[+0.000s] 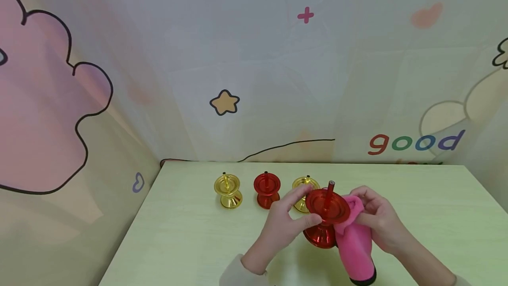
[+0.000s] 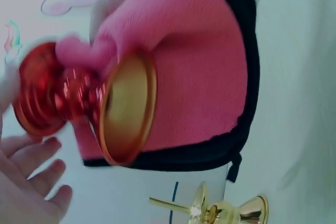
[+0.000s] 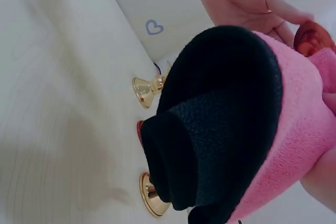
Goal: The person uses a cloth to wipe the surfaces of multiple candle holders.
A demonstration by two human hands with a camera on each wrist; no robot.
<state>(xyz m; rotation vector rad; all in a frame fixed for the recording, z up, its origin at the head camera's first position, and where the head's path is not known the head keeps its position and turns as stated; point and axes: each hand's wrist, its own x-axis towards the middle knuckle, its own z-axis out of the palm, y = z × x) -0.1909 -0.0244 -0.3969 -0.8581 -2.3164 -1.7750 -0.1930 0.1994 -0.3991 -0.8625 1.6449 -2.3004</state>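
Observation:
A shiny red candle holder (image 1: pixel 320 235) is held above the table, tilted, its dish and spike toward the top. My left hand (image 1: pixel 281 223) pinches the rim of the dish between thumb and fingers. The right hand (image 1: pixel 379 223) grips a pink cloth (image 1: pixel 354 250) with black edging and presses a bunched part of it to the holder's right side. In the left wrist view, the gold-coloured underside of the holder's base (image 2: pixel 130 109) shows in front of the cloth (image 2: pixel 205 85). From the right wrist, the cloth's dark side (image 3: pixel 233 148) faces the camera.
Behind the hands stand a gold candle holder (image 1: pixel 231 200), a red one (image 1: pixel 267 185) and another gold one (image 1: pixel 300 205), partly hidden by the left hand. They stand upright on the pale table (image 1: pixel 174 237). A printed curtain (image 1: pixel 278 74) rises behind it.

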